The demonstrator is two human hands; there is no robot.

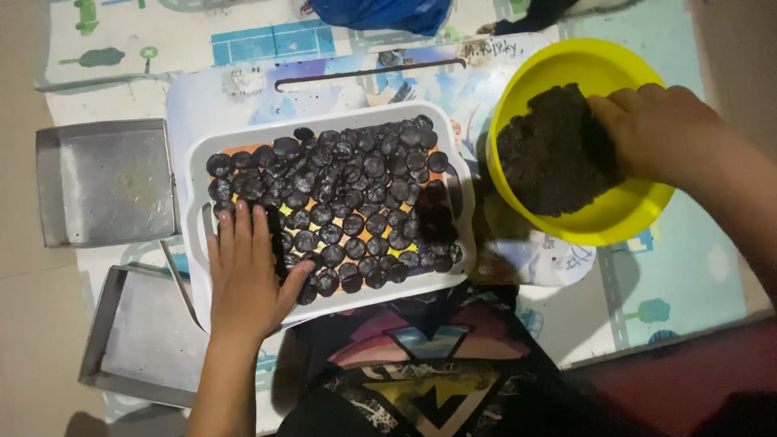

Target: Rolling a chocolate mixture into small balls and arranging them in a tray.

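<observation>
A printed play mat point(688, 267) with road and building drawings is lying under everything, and on it a white rectangular tray point(324, 121) with handle slots is sitting at the centre, its floor covered almost edge to edge with dark round discs point(356, 202) packed touching one another and overlapping in places. Two metal baking pans are lying to the left of the tray: the upper pan point(105, 182) just beside its left rim, the lower pan point(137, 340) below that, tilted and partly under the tray's near left corner. To the right of the tray a yellow round bowl point(603, 222) is standing, holding a large lump of dark crumbly dough point(554, 154) that is filling its left half. The right hand point(651, 133) is reaching into the bowl from the right, its grip curled into the dough's right edge, with the fingertips buried in the mass so it is impossible to tell how tightly they are closing. The left hand point(247, 275) is lying flat on the near left corner of the tray, fingers spread apart and pointing away, palm pressing on the discs there and clamping nothing; the thumb is resting against discs in the near rows. The dough is well apart from this hand, across the tray.
</observation>
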